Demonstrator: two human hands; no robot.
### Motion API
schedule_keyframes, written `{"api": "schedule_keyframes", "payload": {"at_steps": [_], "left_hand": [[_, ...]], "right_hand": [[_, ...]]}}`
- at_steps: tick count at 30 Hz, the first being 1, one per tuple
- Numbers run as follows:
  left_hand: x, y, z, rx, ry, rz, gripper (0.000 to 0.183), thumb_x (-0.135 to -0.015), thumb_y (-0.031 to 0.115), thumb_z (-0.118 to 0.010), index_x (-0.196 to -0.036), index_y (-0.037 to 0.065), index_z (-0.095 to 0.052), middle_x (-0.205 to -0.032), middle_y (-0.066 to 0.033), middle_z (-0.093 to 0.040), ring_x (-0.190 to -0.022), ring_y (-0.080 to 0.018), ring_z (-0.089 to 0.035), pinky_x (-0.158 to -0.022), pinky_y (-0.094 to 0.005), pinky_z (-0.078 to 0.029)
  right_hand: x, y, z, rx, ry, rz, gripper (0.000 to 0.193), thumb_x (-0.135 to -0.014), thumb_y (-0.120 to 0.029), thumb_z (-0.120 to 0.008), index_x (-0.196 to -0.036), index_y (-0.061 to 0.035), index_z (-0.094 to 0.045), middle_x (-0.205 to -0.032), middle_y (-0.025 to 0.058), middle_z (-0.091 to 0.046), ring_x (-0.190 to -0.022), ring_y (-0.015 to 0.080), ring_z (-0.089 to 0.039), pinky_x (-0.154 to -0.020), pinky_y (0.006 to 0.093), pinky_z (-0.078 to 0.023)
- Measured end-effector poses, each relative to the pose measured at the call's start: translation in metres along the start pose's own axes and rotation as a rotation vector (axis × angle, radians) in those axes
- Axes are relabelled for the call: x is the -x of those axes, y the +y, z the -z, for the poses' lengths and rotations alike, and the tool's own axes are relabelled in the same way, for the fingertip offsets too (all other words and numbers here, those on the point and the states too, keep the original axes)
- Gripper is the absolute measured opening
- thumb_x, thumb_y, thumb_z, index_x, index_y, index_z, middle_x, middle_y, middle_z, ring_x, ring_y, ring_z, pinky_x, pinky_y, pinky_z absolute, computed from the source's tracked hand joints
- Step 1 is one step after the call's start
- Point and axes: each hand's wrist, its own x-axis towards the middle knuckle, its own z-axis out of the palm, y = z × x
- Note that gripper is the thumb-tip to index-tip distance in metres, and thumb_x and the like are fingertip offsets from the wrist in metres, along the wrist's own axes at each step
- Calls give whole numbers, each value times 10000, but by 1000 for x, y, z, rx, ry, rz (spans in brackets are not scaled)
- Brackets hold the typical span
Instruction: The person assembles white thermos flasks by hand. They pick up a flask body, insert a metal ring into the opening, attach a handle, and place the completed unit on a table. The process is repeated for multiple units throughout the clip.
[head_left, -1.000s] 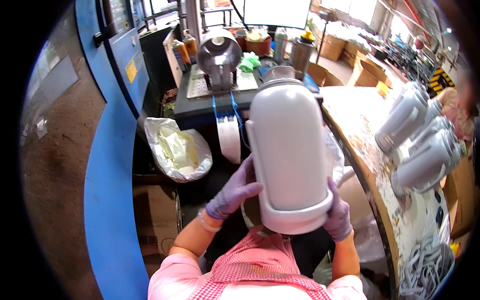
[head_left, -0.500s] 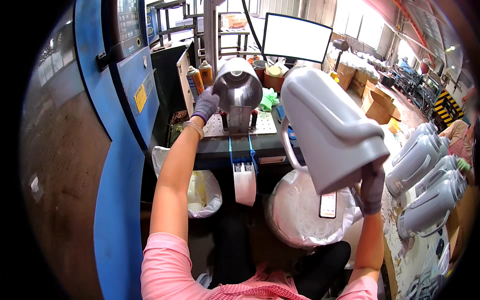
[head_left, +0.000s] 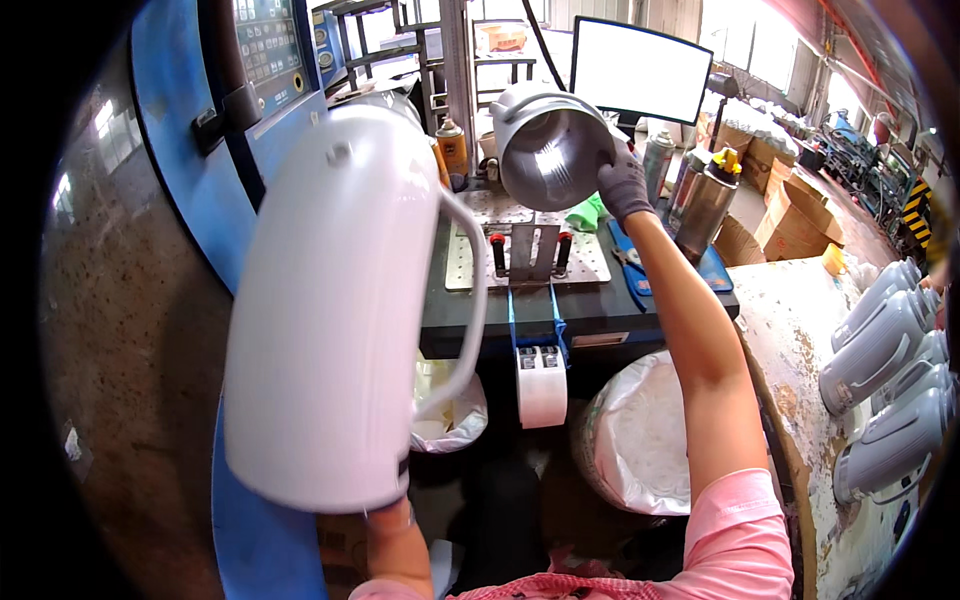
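So, left hand [head_left: 401, 490] holding up pale jug [head_left: 325, 320] from below, right hand [head_left: 624, 182] gripping hollow shell [head_left: 550, 165] above metal bracket [head_left: 532, 252].

a control panel [head_left: 268, 55] stands left of the bench [head_left: 595, 315]; a monitor [head_left: 640, 72] sits behind it. on the bench i see a plate [head_left: 590, 272] bearing a bracket [head_left: 522, 252], pliers [head_left: 626, 258] to its right by a tray [head_left: 712, 280]. a roll [head_left: 542, 398] hangs before the bench, between the left bin [head_left: 470, 430] and right bin [head_left: 650, 440]. the near jug [head_left: 325, 310] is before the control panel, a vessel [head_left: 545, 150] above or beyond the bracket. at far right, more jugs [head_left: 870, 355] rest on a side table [head_left: 775, 315].
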Motion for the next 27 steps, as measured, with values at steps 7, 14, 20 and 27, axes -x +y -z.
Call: {"api": "schedule_keyframes", "payload": {"at_steps": [7,14,20,27], "left_hand": [[91,-23,101,-138,30,309,418,-882,237,-748,-1182,-29,-630,-1113,-175,-687,-1009,-335,-657,-918,-459,-520],[87,-26,120,-118,17,306,451,-872,226,-756,-1216,-28,-612,-1123,-177,-688,-1008,-318,-665,-914,-440,-527],[88,-29,138,-86,12,284,482,-863,216,-762,-1245,-27,-596,-1132,-178,-689,-1007,-303,-672,-910,-423,-532],[87,-25,147,-20,-17,269,522,-853,204,-770,-1279,-26,-577,-1142,-179,-690,-1006,-286,-680,-905,-403,-538]], "right_hand": [[29,-5,-19,121,-241,28,405,-894,-165,-578,-1285,-75,-520,-1106,288,-650,-1089,445,-618,-920,514,-495],[32,-32,17,289,-454,68,639,-869,-177,-646,-1435,-21,-392,-1291,284,-576,-1225,403,-561,-1036,449,-455],[47,-53,35,164,-206,118,789,-856,-321,-708,-1469,20,-347,-1456,286,-428,-1363,409,-420,-1134,433,-369],[81,-40,27,105,-296,63,806,-859,-362,-700,-1469,27,-345,-1441,292,-442,-1358,423,-419,-1137,445,-363]]}}
